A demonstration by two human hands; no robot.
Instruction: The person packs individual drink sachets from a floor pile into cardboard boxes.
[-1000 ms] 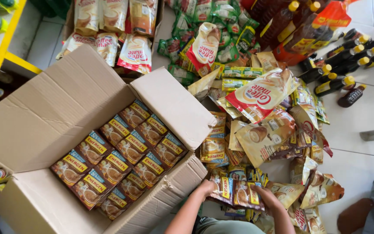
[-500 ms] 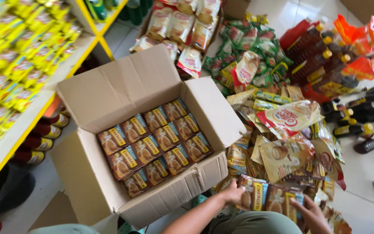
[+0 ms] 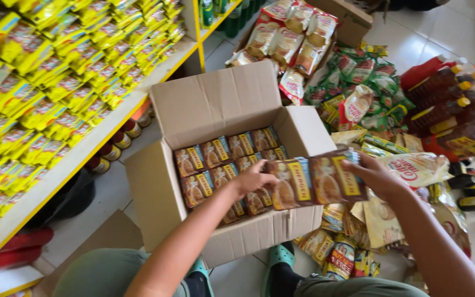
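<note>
- Strip of brown sachets [image 3: 314, 181] – it is hanging over the right half of the open cardboard box [image 3: 166, 198], just above the rows of matching packets [image 3: 215, 165] already lying inside.
- The left hand [image 3: 254, 179] is clamped on the strip's left end, the right hand [image 3: 377, 176] is pinching its right end; both are stretching it flat.
- Judging by the rows, keeping the strip level and lining it up with them would help it sit neatly.
- Loose tan and green pouches [image 3: 358, 99] are piling up on the floor to the right, beside dark bottles with yellow caps [image 3: 452, 110].
- Yellow packets [image 3: 56, 82] are filling the shelf on the left – small jars [image 3: 122, 137] are standing below it.
</note>
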